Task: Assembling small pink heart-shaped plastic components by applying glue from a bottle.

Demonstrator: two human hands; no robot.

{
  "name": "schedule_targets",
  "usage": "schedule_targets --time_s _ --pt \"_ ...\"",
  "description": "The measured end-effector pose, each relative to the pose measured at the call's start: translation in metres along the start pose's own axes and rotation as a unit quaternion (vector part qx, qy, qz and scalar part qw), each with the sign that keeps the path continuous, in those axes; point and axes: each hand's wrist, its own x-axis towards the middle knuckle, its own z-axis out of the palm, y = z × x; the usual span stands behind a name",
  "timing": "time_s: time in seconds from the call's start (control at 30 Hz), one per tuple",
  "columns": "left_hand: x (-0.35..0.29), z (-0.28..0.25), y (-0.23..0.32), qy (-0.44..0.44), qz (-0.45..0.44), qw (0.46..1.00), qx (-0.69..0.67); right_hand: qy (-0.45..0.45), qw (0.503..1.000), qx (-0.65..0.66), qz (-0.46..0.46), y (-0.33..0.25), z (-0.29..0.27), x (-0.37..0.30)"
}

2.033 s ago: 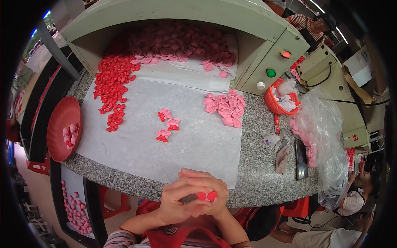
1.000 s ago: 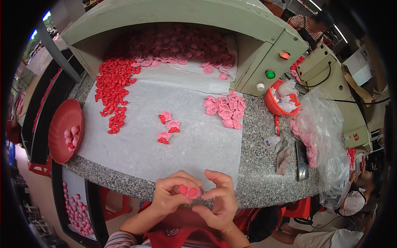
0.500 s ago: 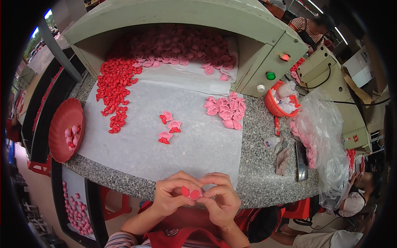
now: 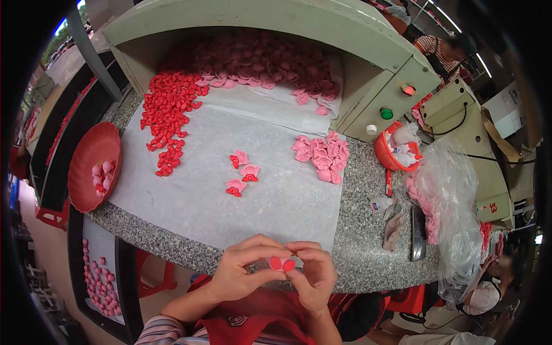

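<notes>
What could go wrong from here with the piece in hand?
1. Slip: the small pink piece with red ovals is pinched by the left hand and right hand near the counter's front edge; if dropped, it might miss the counter.
2. Squeeze: fingertips crowd around it, so uneven pressure might dent it or shift an oval.
3. Spill: the red bowl sits at the counter's left edge; a bump could tip it.

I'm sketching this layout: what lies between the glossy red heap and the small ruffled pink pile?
Three small pink-and-red pieces on white sheeting, in the head view.
</notes>
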Motion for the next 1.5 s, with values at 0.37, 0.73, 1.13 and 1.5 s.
schedule_targets --time_s 0.37,0.73,1.13,1.5 --pt "-0.003 0.001 -0.003 0.015 -0.012 0.996 -0.092 -0.014 1.0 -0.016 0.004 0.001 -0.001 0.001" --pt "0.001 0.004 0.003 -0.026 0.073 0.996 0.039 -0.123 0.989 -0.058 0.054 -0.004 0.019 0.021" --pt "-0.006 -0.001 -0.005 -0.006 0.101 0.994 0.049 -0.142 0.973 -0.157 -0.09 0.002 0.021 0.024" --pt "-0.002 -0.011 -0.004 0.04 -0.07 0.979 -0.185 -0.054 0.975 -0.195 -0.087 -0.008 0.009 0.014"
